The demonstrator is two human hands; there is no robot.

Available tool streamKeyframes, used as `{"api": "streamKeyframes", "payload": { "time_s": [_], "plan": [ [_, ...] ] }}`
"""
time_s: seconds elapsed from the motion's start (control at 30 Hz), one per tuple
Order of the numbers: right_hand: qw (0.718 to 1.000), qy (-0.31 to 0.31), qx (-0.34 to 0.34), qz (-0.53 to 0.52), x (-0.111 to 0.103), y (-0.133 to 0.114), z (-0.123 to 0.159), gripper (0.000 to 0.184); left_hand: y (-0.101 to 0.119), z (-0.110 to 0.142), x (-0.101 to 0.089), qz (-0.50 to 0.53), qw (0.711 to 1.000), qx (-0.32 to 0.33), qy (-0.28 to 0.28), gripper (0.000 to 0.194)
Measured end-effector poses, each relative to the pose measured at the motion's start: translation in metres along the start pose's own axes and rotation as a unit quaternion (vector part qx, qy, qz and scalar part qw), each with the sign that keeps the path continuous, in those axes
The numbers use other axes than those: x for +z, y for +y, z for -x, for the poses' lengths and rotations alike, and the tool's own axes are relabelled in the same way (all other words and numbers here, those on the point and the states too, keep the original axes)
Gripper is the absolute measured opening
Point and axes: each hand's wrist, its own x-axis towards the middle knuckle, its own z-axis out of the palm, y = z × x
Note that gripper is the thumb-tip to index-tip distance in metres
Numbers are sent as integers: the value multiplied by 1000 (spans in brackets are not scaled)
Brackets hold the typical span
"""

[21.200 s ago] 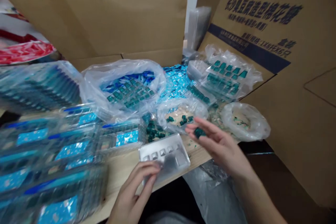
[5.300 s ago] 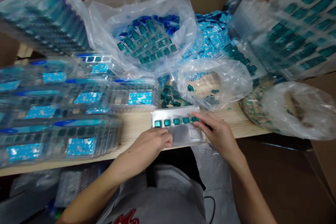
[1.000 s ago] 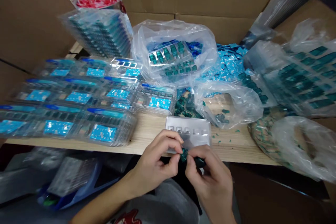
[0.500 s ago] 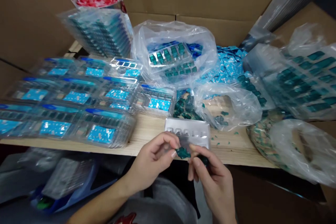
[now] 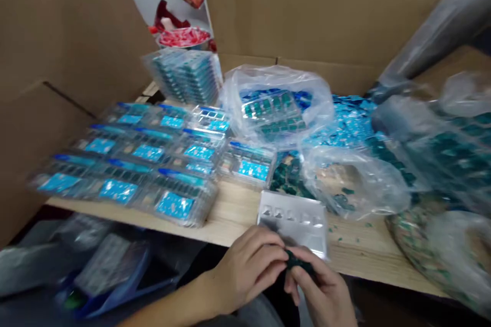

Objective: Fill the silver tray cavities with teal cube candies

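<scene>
Both hands are meeting low at the centre, just in front of the near edge of a wooden table (image 5: 233,207). The left hand (image 5: 255,265) is reaching in from the lower left, its forearm slanting upward, the back of the hand facing the camera; its fingers are curling close together, with their tips touching dark green pieces (image 5: 299,264). Whether they are pinching a piece cannot be told. The right hand (image 5: 322,286) is rising from the bottom edge and leaning leftward, its thumb and fingers closing around the same pieces, which are lying between the two hands. A silvery tray (image 5: 301,232) is resting on the table just beyond the fingers, a row of small hollows running across its far half. Blister packs (image 5: 184,181) are standing in stacks to its left; a clear plastic bag (image 5: 387,189) is lying open beyond it to the right.
</scene>
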Motion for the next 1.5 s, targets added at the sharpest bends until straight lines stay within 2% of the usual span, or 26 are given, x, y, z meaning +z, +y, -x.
{"api": "streamKeyframes", "payload": {
  "time_s": [0.17,0.37,0.5,0.67,0.77,0.87,0.97,1.1,1.2,1.3,1.4,1.5],
  "plan": [
    [998,-8,57,25,3,2,2,15,3,8,-9,-20,999,-8,-37,11],
    [993,-4,114,4,16,2,1,22,3,17,-13,71,989,-125,-39,12],
    [993,1,120,-12,18,5,0,24,-2,17,-11,79,990,-112,-19,10],
    [996,64,63,-27,36,9,-3,17,-10,18,-14,19,997,-71,15,22],
    [998,56,12,4,52,-2,-6,11,-14,17,-20,-13,998,-31,60,22],
    [998,33,-29,38,61,-16,-9,18,-17,16,-27,-6,996,-27,79,19],
    [999,11,-30,31,63,-20,-10,23,-18,16,-31,-4,998,-19,67,17],
    [1000,7,-4,-6,62,-11,-4,20,-17,19,-30,-8,999,-7,53,18],
    [999,31,-10,0,61,-4,3,22,-15,23,-27,9,998,-28,46,20],
    [996,47,-56,57,60,-1,6,26,-13,26,-26,57,994,-81,38,22],
    [987,44,-102,114,59,-5,5,31,-10,28,-30,107,985,-136,17,19],
    [979,24,-128,156,59,-13,5,38,-8,26,-36,132,980,-150,-2,11]
  ]
}}
